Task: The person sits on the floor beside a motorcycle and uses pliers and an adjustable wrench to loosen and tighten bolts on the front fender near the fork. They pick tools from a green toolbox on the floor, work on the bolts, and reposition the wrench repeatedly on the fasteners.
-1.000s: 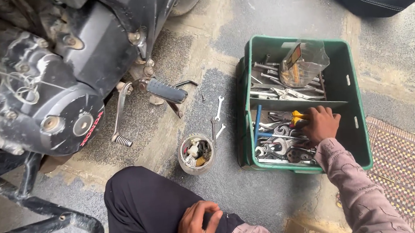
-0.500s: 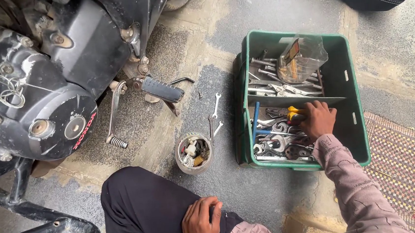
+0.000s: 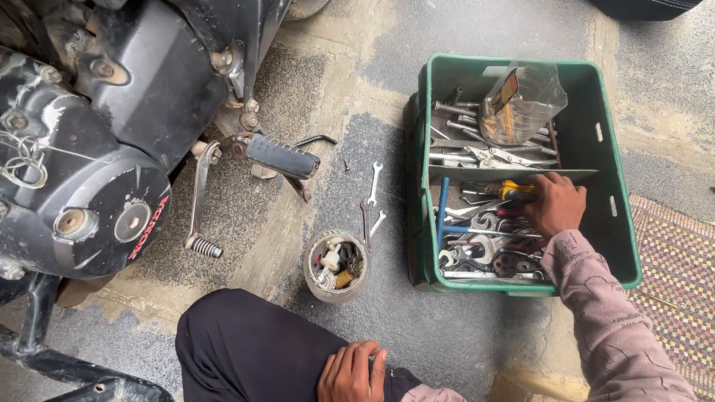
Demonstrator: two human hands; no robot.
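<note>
The motorcycle engine (image 3: 59, 190) looms left; the green crate (image 3: 613, 206) sits on the floor beside it. The right hand (image 3: 555, 204) digs among spanners (image 3: 476, 247), fingers curled, grip hidden. Better to lift tools aside, I'd say. The left hand (image 3: 351, 384) rests spread on the knee.

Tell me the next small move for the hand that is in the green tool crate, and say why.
Probably close the fingers on one tool and lift it out. The right hand lies on the heap of metal spanners in the green plastic crate, fingertips by a yellow-handled tool, with nothing visibly gripped yet. The left hand rests on the dark trouser leg.
</note>
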